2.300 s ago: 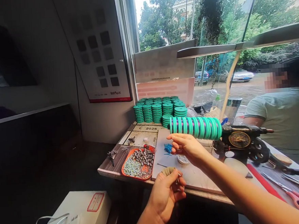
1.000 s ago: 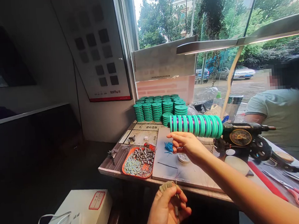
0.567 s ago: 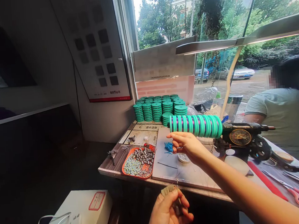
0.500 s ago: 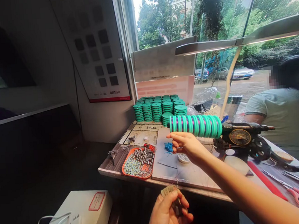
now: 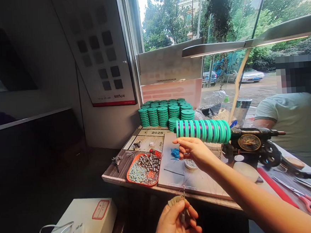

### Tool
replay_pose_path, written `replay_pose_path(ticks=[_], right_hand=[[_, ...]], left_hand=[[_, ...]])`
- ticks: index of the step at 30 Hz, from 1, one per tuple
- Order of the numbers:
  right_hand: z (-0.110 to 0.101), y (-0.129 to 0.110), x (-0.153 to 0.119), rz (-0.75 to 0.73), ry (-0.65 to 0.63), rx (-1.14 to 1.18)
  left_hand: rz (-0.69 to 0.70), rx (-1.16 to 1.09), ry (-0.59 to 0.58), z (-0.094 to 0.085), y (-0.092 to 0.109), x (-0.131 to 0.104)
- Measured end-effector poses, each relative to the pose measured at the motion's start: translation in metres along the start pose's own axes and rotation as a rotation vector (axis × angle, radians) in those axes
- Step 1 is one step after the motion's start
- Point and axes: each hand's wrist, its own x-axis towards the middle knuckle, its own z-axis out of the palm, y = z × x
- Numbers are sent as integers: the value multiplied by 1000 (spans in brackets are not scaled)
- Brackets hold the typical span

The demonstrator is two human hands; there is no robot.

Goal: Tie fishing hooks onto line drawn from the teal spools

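Note:
My left hand (image 5: 173, 218) is low in front of the table edge, with thumb and fingers closed on a thin line (image 5: 184, 189) that rises above them. A tan, ribbed band-like piece (image 5: 175, 200) shows at the index finger. Over the table, my right hand (image 5: 192, 150) has thumb and index fingertip pinched together just below the free end of a row of green spools (image 5: 203, 131). What that pinch holds is too fine to make out. Purple line is wound on the spools, which sit on the shaft of a black geared winder (image 5: 249, 142).
An orange tray (image 5: 129, 178) holds grey weights and small tubes. Nearby are blue pieces (image 5: 175, 153), a small round tub (image 5: 191, 164) and scissors (image 5: 310, 201). Stacked green spools (image 5: 163, 116) stand at the back. A person (image 5: 291, 121) sits at right; a white box (image 5: 83, 221) is lower left.
My left hand has shifted very slightly down, its fingers a little looser. My right hand stays almost in place beside the spools.

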Motion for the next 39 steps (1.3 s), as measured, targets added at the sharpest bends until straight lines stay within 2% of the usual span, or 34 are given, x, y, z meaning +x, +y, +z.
replay_pose_path(ticks=[11,17,22,24,28,33,39], right_hand=[[0,-1,-1,1,5,-7],[0,0,-2,33,-10,-26],[0,0,-5,26,-14,-23],[0,-1,-5,25,-11,-22],[-1,-2,-5,26,-8,-22],[-2,-2,-4,31,-5,-18],[-1,-1,-5,27,-9,-13]], left_hand=[[-11,14,-17,-4,0,3],[-9,49,-72,-10,-2,5],[209,222,-121,-9,4,8],[244,225,-137,-6,9,11],[229,167,-170,1,15,19],[203,145,-132,7,16,19],[143,140,-108,5,11,15]])
